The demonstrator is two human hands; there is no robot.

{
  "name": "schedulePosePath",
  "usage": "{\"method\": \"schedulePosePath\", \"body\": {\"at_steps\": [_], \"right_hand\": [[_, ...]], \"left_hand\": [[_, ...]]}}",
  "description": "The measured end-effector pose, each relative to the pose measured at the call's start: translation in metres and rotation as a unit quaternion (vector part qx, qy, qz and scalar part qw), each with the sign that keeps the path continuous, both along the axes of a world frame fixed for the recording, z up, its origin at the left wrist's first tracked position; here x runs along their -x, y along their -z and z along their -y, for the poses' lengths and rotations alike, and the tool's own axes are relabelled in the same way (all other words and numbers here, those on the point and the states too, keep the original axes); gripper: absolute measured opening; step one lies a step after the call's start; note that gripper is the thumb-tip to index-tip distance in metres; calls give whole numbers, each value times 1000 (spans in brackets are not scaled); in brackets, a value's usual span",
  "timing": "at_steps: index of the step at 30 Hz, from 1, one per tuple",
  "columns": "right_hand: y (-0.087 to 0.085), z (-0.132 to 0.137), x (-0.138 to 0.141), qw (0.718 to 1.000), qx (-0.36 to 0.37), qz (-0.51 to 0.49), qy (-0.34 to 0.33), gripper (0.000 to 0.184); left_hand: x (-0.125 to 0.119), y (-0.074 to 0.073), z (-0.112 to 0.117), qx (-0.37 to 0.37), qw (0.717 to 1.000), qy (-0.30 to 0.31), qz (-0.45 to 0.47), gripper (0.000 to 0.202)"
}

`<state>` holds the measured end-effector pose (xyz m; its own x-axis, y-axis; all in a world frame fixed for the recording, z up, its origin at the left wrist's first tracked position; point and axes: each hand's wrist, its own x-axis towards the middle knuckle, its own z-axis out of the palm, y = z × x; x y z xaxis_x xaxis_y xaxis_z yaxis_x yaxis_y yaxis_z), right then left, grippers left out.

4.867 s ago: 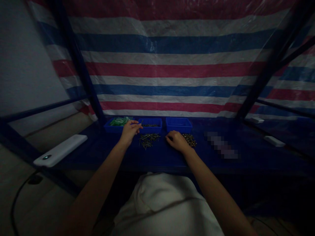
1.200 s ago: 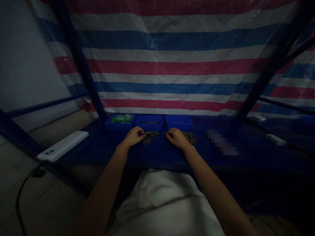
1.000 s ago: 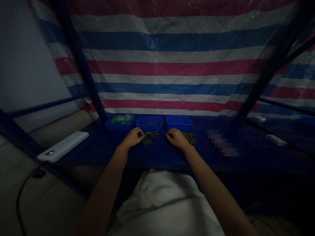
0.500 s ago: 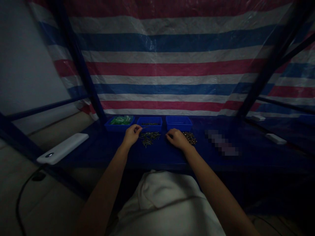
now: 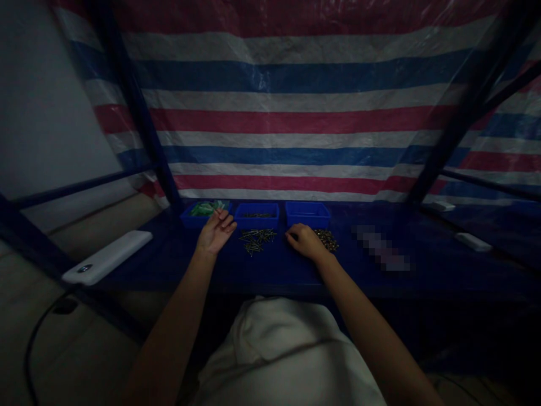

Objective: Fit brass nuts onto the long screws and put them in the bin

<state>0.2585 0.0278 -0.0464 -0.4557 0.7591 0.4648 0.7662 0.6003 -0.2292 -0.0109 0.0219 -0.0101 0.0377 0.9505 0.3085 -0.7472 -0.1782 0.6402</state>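
Note:
My left hand (image 5: pixel 215 232) is raised at the front right of the blue bin of green plastic bags (image 5: pixel 206 208). Its palm is turned partly up and its fingers are curled, with the tips close together; what they hold, if anything, is too small to make out. Resting on the table, my right hand (image 5: pixel 305 239) has its fingers bent and closed, their contents hidden. A pile of long thin screw-like pieces (image 5: pixel 257 239) lies between the hands. Beside the right hand, partly behind it, is a heap of small brownish metal pieces (image 5: pixel 327 239).
A middle blue bin (image 5: pixel 256 221) holds more thin pieces, and another blue bin (image 5: pixel 307 219) stands to its right. A white device (image 5: pixel 109 257) lies at the left table edge. Blue posts (image 5: pixel 134 104) frame the table (image 5: pixel 270 277), with a striped sheet (image 5: pixel 270 121) behind.
My left hand has moved left and slightly up, from the edge of the screw-like pieces to the bin of green bags, turning its palm up. My right hand has stayed nearly still.

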Motion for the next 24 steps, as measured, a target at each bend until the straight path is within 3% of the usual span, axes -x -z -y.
{"method": "schedulePosePath", "body": {"at_steps": [3,5,7,14,17,21,24], "right_hand": [[-1,1,0,1000,0,3,0,19],[-2,1,1,1000,-2,6,1,19],[-2,2,1,1000,-4,7,3,19],[-2,2,1,1000,-4,7,2,19],[-3,2,1,1000,-4,6,1,18],[-2,1,1,1000,-4,4,0,17],[-1,1,1,1000,-7,7,-2,18]], "left_hand": [[-2,7,-15,97,988,-82,-91,13],[-5,12,-23,176,954,-135,-200,18],[-9,15,-27,200,922,-157,-292,23],[-7,24,-23,85,837,-274,-466,28],[-3,32,-24,17,785,-276,-555,23],[-1,38,-24,-72,682,-259,-681,9],[-2,38,-23,-92,655,-246,-709,7]]}}
